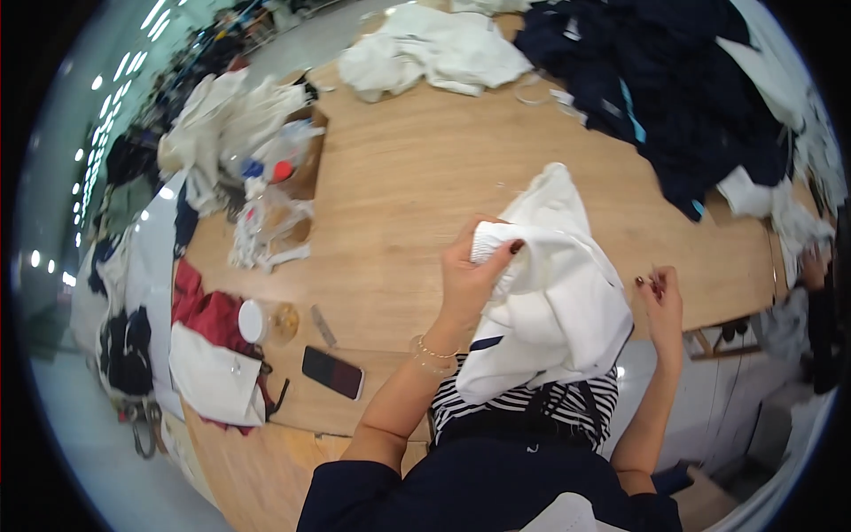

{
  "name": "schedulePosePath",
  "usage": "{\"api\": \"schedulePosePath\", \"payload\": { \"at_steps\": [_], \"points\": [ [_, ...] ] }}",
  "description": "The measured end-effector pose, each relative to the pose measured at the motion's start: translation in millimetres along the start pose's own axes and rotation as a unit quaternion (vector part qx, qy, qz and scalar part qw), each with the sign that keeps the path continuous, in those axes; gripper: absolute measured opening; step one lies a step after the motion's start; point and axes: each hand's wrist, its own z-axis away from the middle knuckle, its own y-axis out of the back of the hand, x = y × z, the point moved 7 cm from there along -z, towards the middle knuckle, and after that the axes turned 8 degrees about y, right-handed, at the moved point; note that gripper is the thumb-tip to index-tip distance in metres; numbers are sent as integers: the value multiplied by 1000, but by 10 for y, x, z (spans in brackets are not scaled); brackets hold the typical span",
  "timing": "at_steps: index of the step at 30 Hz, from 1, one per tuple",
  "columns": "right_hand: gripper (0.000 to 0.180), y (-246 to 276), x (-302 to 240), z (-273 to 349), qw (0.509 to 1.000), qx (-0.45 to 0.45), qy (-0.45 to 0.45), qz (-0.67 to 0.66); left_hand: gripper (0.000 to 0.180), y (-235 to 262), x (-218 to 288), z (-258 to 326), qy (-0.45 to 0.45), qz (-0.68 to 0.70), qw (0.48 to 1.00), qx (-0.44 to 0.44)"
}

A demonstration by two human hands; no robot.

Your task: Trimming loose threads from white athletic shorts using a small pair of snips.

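Observation:
My left hand (pixel 468 275) is closed on a white garment (pixel 567 301), with thumb and fingers pinching it beside a white ribbed band. The cloth hangs in loose folds over the table edge and toward my lap, and one end of it reaches out onto the tabletop. A short dark stripe shows on its lower left part. Off to the right of the cloth and apart from it, my right hand (pixel 661 306) is raised, its fingertips pressed together. Whatever they may hold is too small to make out.
A phone (pixel 333 372), a lidded jar (pixel 282 323), a small flat grey tool (pixel 324 326) and red cloth (pixel 206 301) lie on the left. Behind them stands a box (pixel 308 155) with bags and cloth. White (pixel 430 49) and navy garments (pixel 656 80) cover the far side.

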Motion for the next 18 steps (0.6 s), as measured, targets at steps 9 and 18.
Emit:
{"api": "schedulePosePath", "payload": {
  "at_steps": [9, 18],
  "points": [
    [19, -152, -996, 109, 982, -19, 108, -152, 8, -455, 8, 104, 13, -13, 999, -49],
    [25, -458, -1839, 41, 960, -16, 275, -54, 11, -632, 127, 217, -20, -102, 994, -34]
  ]
}}
